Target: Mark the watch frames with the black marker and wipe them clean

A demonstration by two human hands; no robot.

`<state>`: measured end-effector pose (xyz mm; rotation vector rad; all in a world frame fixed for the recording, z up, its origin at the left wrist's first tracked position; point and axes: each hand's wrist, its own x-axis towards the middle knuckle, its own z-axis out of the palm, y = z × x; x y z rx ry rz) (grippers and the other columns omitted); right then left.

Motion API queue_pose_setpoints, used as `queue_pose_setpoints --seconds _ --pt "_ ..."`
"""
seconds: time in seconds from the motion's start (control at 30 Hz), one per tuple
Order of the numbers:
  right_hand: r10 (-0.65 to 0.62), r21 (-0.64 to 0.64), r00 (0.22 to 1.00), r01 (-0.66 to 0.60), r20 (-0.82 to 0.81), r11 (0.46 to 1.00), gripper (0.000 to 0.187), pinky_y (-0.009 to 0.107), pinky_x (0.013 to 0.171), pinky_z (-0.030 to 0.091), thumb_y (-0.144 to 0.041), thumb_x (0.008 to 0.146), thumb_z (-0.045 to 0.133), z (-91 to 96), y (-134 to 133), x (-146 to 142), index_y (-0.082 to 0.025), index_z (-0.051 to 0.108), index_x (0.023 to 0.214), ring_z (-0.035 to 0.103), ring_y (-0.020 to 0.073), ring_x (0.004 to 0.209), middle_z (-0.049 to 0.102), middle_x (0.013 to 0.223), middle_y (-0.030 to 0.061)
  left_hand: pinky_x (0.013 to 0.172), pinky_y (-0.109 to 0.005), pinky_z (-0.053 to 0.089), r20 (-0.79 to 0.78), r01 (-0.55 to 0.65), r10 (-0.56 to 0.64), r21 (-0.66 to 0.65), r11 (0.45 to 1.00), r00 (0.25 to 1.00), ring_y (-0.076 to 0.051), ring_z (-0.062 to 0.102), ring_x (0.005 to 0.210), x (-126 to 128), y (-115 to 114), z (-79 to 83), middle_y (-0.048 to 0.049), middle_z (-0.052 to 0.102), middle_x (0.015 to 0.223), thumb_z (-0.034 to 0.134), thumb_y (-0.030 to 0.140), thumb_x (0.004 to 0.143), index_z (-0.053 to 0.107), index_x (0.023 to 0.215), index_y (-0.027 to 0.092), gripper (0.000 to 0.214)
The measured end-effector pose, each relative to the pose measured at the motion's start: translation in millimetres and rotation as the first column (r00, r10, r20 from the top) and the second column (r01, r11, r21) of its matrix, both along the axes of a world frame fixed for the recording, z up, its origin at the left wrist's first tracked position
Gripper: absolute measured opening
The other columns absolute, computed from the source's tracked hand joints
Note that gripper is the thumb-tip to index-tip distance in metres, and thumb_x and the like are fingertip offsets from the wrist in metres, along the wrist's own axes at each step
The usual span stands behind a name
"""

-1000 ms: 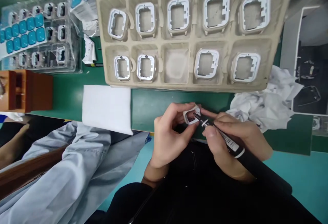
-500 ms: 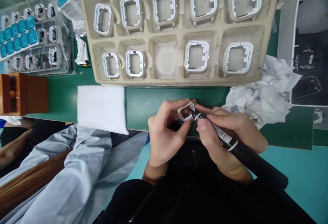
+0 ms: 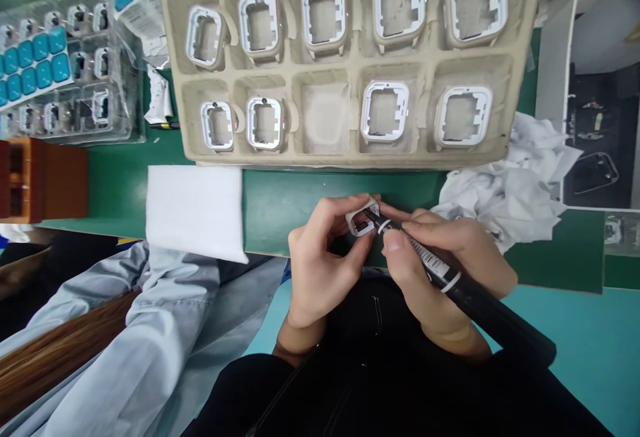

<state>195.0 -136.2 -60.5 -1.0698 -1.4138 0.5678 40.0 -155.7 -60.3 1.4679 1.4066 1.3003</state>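
The left hand (image 3: 325, 267) pinches a white watch-case frame (image 3: 352, 223); the right hand (image 3: 465, 250) grips a black marker (image 3: 493, 317) slanting leftward to its opening.

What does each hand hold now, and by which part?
Left hand: a white frame, by its outer edges. Right hand: a black pen-like tool, by its barrel near the tip.

Left hand (image 3: 325, 263) holds white frame (image 3: 352, 223), right hand (image 3: 467, 253) black pen (image 3: 434, 264), tip at frame
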Motion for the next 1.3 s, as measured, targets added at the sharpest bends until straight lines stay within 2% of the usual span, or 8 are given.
queue_pose_setpoints --seconds 0.2,0.43,0.57,0.73,0.87,0.97,1.07,1.3 --pt "-0.053 0.085 0.998 0.051 0.021 0.995 0.019 0.037 0.082 0.082 -0.014 0.101 0.088 -3.9 3.3 -7.0 -0.029 0.082 0.111 0.095 0.0269 0.095 0.088 0.096 -0.0005 0.097 -0.034 0.082 -0.047 -0.024 0.024 0.017 1.0 0.999 -0.025 0.094 0.119 1.2 1.0 1.9 -0.0034 0.093 0.138 0.092 0.007 0.102 0.079 0.142 0.029 0.047" --pt "0.006 0.149 0.977 -0.039 0.214 0.988 0.021 0.04 0.08 0.084 -0.01 0.099 0.085 12.2 3.5 -8.6 -0.027 0.078 0.109 0.091 0.0254 0.082 0.085 0.089 -0.0003 0.085 -0.028 0.079 -0.07 -0.052 0.054 0.027 0.998 0.996 -0.02 0.094 0.102 0.2 3.8 8.2 0.0011 0.094 0.131 0.084 0.017 0.11 0.081 0.138 0.028 0.03" --pt "0.004 0.031 0.995 -0.007 0.095 1.0 0.019 0.039 0.085 0.084 -0.012 0.102 0.085 12.7 3.7 -8.8 -0.028 0.077 0.107 0.094 0.0268 0.092 0.086 0.092 -0.0006 0.083 -0.028 0.079 -0.085 -0.075 0.076 0.025 0.997 0.993 -0.019 0.093 0.097 0.7 2.9 4.4 -0.0011 0.094 0.128 0.092 0.017 0.106 0.082 0.134 0.028 0.032" --pt "0.035 -0.095 0.998 -0.039 -0.049 0.995 0.018 0.035 0.084 0.081 -0.018 0.104 0.088 11.8 3.6 -4.4 -0.029 0.074 0.101 0.092 0.0228 0.087 0.08 0.083 -0.0054 0.087 -0.029 0.08 -0.065 -0.092 0.095 0.044 0.995 0.993 -0.02 0.093 0.104 1.4 -0.3 -2.6 -0.0028 0.093 0.126 0.096 0.007 0.099 0.081 0.136 0.028 0.045" --pt "0.03 0.047 0.997 -0.033 0.074 0.998 0.018 0.036 0.084 0.083 -0.011 0.102 0.084 11.4 5.0 -6.3 -0.026 0.074 0.106 0.093 0.0244 0.091 0.084 0.092 -0.0012 0.083 -0.029 0.08 -0.081 -0.099 0.102 0.041 0.994 0.991 -0.021 0.093 0.099 0.5 -0.2 -2.1 -0.0035 0.093 0.124 0.095 0.009 0.097 0.082 0.135 0.026 0.044" --pt "0.009 0.187 0.976 -0.051 0.219 0.981 0.017 0.035 0.081 0.083 -0.011 0.103 0.082 8.8 7.3 -10.8 -0.025 0.073 0.104 0.09 0.0224 0.082 0.081 0.086 -0.0002 0.083 -0.028 0.079 -0.059 -0.098 0.1 0.045 0.994 0.993 -0.019 0.092 0.097 0.1 0.6 -0.2 -0.0025 0.093 0.122 0.092 0.011 0.098 0.082 0.134 0.026 0.041" --pt "-0.031 0.253 0.97 -0.032 0.24 0.967 0.021 0.033 0.076 0.082 -0.01 0.102 0.08 5.5 8.6 -15.2 -0.027 0.07 0.097 0.089 0.0217 0.079 0.077 0.079 -0.0021 0.085 -0.03 0.08 -0.047 -0.099 0.101 0.044 0.994 0.994 -0.019 0.091 0.095 0.2 1.0 0.9 -0.0023 0.093 0.121 0.088 0.014 0.103 0.082 0.135 0.026 0.035" --pt "-0.018 0.073 0.992 0.009 0.125 0.997 0.02 0.03 0.083 0.081 -0.013 0.1 0.086 9.7 6.4 -11.1 -0.026 0.072 0.105 0.095 0.0245 0.095 0.088 0.096 -0.0005 0.081 -0.027 0.078 -0.094 -0.093 0.099 0.063 0.994 0.991 -0.017 0.09 0.092 1.3 0.7 0.7 -0.0011 0.092 0.118 0.091 0.007 0.099 0.082 0.135 0.028 0.043"
